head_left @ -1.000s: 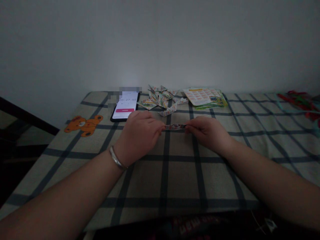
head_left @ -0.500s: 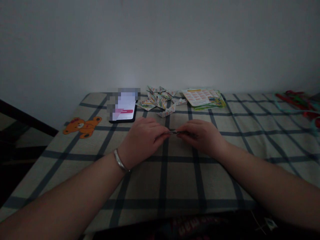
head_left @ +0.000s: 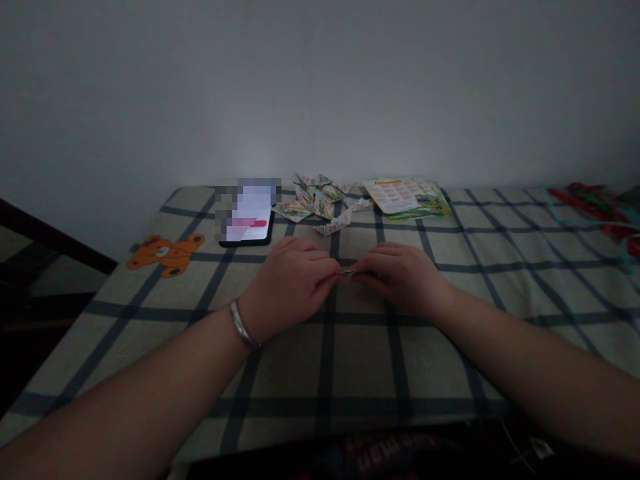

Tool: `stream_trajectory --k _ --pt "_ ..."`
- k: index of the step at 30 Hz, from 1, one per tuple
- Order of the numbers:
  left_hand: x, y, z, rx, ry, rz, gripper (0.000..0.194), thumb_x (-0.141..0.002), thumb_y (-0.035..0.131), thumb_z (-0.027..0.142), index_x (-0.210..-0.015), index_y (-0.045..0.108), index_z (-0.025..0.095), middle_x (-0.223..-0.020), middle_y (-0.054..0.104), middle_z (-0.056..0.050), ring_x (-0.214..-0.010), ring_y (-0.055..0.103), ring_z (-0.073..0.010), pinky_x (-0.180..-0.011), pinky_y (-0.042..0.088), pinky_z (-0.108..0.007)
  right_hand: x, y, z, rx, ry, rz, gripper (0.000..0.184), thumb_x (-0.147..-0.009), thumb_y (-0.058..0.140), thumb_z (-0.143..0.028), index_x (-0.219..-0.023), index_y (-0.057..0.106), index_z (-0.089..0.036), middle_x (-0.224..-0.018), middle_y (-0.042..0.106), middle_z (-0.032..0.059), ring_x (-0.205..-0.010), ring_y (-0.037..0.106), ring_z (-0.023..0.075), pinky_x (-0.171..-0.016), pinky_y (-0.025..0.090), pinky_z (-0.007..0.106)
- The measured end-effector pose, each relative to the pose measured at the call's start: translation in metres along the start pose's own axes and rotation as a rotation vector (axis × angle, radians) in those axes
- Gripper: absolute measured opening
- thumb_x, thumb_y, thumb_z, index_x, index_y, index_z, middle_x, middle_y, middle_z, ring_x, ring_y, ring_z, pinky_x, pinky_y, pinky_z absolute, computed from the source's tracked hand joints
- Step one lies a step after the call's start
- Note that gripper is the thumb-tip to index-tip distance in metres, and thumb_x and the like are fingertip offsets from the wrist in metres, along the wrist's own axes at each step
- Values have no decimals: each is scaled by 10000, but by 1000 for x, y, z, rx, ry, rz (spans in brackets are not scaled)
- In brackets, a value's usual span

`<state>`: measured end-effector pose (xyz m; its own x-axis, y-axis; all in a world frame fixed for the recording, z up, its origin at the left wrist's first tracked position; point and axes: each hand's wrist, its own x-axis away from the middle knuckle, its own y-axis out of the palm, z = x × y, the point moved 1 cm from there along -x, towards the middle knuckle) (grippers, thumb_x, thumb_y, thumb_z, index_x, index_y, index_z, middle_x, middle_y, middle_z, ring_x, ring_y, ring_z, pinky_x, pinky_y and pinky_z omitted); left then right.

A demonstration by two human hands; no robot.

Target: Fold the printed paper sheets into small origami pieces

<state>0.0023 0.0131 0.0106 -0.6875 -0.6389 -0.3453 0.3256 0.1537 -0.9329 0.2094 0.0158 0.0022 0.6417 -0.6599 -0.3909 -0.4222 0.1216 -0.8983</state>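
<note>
My left hand [head_left: 300,273], with a silver bangle at the wrist, is closed in a pinch on a small, thin folded paper [head_left: 346,272]. From the other side my right hand [head_left: 397,275] pinches the same paper between thumb and fingers. The hands meet fingertip to fingertip just above the checked tablecloth [head_left: 360,360]. Only a narrow edge of the paper shows; the rest is hidden by the fingers. Beyond the hands lies a loose pile of folded printed paper pieces [head_left: 320,200]. To its right rests a stack of printed leaflets [head_left: 405,197].
A phone [head_left: 250,213] with a lit screen lies at the back left. Nearer the left edge is an orange bear cutout [head_left: 165,253]. Red and green stringy items [head_left: 595,207] sit at the far right. A pale wall [head_left: 320,93] rises behind the table.
Both hands have shifted very slightly toward me, with the paper still pinched between them. The paper's visible edge has tilted a little. Objects on the table stay in place.
</note>
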Motion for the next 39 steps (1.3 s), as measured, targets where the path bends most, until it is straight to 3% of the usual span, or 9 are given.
stream_trajectory --k 4,10,16,22,27,34,39 --pt "0 -2 -2 55 -15 14 144 -910 562 264 -847 679 206 -800 688 4 -831 578 -203 -755 365 -363 2 -3 4 -50 -14 52 261 -918 573 -401 -834 705 -193 -721 682 31 -704 582 153 -629 382 266" --pt "2 -5 -3 -40 68 89 135 -899 576 261 -846 697 239 -774 691 10 -826 576 -219 -724 332 -369 2 -5 9 -172 -122 69 245 -894 616 -401 -804 704 -191 -689 675 15 -680 572 138 -633 409 254" --pt "3 -2 -4 -56 63 132 142 -898 597 287 -998 691 249 -908 717 9 -896 587 -225 -798 364 -387 2 -1 8 6 -33 64 204 -905 601 -373 -885 712 -202 -769 697 28 -737 597 159 -630 394 270" --pt "1 -2 -1 -58 -9 151 143 -912 570 273 -865 694 220 -842 711 2 -863 601 -228 -771 368 -387 2 1 3 23 -13 67 173 -910 589 -339 -930 707 -214 -813 712 29 -764 615 162 -658 406 274" --pt "0 1 1 -53 -64 153 119 -889 588 244 -841 685 196 -818 698 -14 -840 604 -230 -755 380 -379 1 1 3 25 24 89 129 -880 625 -304 -854 697 -200 -772 705 26 -746 627 171 -636 405 276" --pt "0 1 -5 -88 22 183 120 -907 582 273 -885 690 224 -843 712 11 -851 604 -227 -774 371 -387 0 1 6 -70 27 102 121 -877 617 -271 -844 692 -183 -711 659 16 -671 578 144 -603 399 256" --pt "0 2 -6 -48 5 148 116 -902 584 263 -867 687 223 -832 704 10 -860 610 -223 -788 375 -389 1 -2 4 -62 5 76 130 -880 614 -281 -876 698 -181 -776 689 31 -737 611 159 -643 420 265"
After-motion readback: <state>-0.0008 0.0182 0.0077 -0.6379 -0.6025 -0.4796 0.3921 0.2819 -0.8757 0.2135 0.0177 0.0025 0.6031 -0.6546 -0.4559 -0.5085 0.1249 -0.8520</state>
